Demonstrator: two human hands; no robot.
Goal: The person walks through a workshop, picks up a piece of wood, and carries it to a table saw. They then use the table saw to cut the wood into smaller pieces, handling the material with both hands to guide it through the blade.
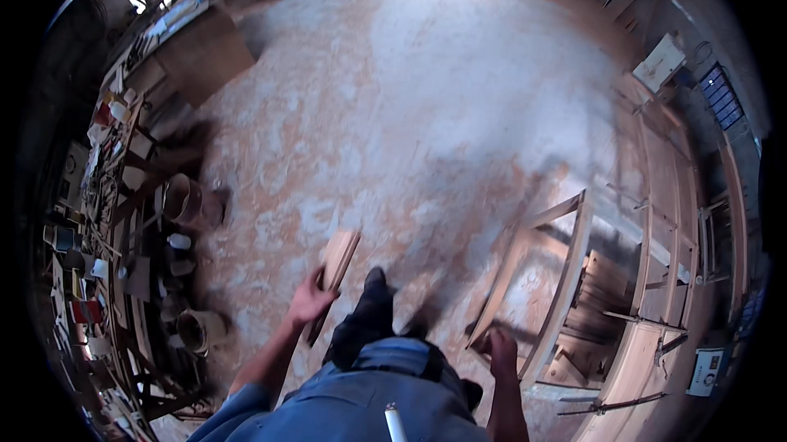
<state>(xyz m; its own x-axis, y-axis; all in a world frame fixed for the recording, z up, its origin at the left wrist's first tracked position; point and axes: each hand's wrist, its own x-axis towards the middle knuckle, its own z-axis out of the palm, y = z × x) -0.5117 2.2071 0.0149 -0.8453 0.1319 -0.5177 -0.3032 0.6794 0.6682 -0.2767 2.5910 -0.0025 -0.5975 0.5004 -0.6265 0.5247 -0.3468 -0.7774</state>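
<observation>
My left hand (pixel 310 299) is closed around a short bundle of pale wooden strips (pixel 340 255), held at a slant beside my left leg. Its upper end points away from me, and a darker lower end shows below the hand. On the other side, my right hand (pixel 501 349) hangs low with its fingers curled, close to the near corner of a wooden frame (pixel 565 286). Whatever those fingers hold, if anything, is too dark and small to make out. The frame stands on the floor to my right.
Along the left runs a cluttered workbench (pixel 123 167) with buckets (pixel 201 331) beneath. A large box-like table (pixel 205 56) stands farther off. At right are long boards (pixel 627 368) with clamps (pixel 611 403) and stacked wood pieces (pixel 602 294). Dust covers the floor (pixel 426 130).
</observation>
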